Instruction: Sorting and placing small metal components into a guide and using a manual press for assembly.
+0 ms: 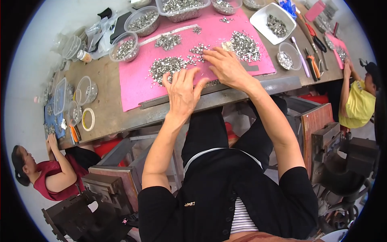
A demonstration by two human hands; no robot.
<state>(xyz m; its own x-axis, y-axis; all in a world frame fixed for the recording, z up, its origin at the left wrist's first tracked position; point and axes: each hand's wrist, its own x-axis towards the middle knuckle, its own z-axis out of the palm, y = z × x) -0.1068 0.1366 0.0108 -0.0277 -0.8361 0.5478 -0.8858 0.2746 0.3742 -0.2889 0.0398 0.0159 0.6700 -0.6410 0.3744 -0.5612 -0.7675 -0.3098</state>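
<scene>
Piles of small silvery metal pieces lie on a pink mat in front of me. My left hand rests at the near edge of the left pile, fingers curved and apart, the thumb pointing to the right. Further right, my right hand reaches over the mat with its fingers stretched out. Its fingertips are at a small loose group of pieces between the two larger piles. A bigger heap lies beyond that hand to the right. No piece shows clearly in either hand.
Plastic tubs of metal pieces and a white tray stand around the mat. Orange-handled pliers and a purple toothbrush lie at right. A metal bar runs along the front edge. Co-workers sit left and right.
</scene>
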